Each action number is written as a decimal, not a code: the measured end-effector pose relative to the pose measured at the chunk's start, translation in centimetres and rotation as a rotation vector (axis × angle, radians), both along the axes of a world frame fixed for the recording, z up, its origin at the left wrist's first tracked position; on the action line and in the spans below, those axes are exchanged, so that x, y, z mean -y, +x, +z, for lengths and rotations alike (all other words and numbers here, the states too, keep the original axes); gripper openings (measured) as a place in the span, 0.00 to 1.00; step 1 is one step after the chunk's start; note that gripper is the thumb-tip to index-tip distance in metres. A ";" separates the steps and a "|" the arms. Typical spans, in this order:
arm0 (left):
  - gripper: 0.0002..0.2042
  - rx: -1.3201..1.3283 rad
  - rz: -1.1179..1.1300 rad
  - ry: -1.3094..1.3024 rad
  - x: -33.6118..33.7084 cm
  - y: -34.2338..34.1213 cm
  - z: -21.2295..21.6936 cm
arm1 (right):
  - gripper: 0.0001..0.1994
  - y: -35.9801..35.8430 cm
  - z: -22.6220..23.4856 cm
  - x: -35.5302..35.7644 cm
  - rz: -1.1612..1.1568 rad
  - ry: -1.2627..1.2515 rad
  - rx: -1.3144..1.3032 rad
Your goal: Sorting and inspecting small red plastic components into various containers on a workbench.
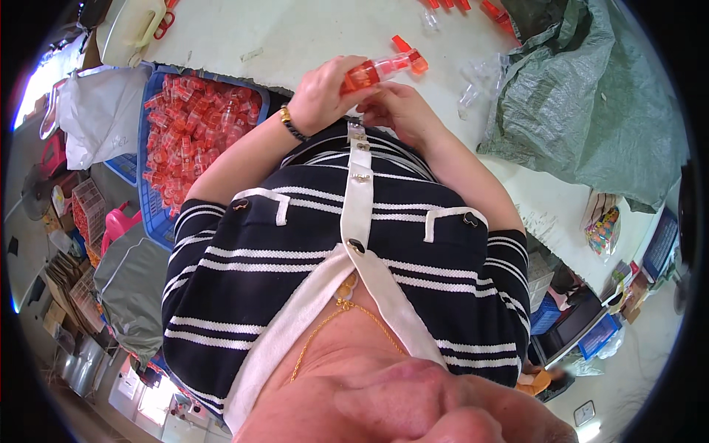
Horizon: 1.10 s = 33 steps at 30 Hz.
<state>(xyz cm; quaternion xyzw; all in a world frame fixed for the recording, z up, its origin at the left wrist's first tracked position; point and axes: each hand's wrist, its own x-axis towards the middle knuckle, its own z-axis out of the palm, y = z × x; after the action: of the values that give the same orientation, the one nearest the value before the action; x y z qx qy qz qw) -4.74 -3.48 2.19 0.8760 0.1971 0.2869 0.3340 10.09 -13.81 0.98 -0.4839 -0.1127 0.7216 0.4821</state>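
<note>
My left hand [325, 92], with a bracelet at its wrist, is closed round a red and clear plastic piece [380, 70]. The piece points to the right over the table edge. My right hand [406, 114] is just beside it, fingers curled together close under the piece; whatever they pinch, if anything, is hidden. Past the piece's tip, a loose red plastic part [418, 63] lies on the white table [317, 33]. To my left, a blue crate [151, 199] is heaped with many similar red and clear plastic pieces [196, 133].
A grey-green plastic sheet [576, 118] covers the table's right side, with clear plastic parts [473, 81] beside it. Red-handled scissors [164, 26] and a cream container [129, 29] are at the far left. A white bag [100, 111] stands left of the crate.
</note>
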 end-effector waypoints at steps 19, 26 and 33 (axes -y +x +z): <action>0.24 -0.613 0.448 -0.047 -6.4 -16.8 3.4 | 0.17 6.6 -2.1 -2.1 0.120 0.490 1.824; 0.19 0.331 -0.081 -1.593 -1.1 0.8 -2.0 | 0.17 2.1 1.5 -3.1 -0.025 0.431 0.922; 0.19 0.630 -0.414 -1.983 -4.2 1.2 -7.8 | 0.18 8.1 -1.4 -8.1 -0.102 0.796 1.615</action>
<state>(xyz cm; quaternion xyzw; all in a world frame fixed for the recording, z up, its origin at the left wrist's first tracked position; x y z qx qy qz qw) -3.51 0.71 -5.59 0.1147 0.0944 0.1494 0.9776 18.18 -5.67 -0.46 -0.6453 -0.6369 0.0475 0.4192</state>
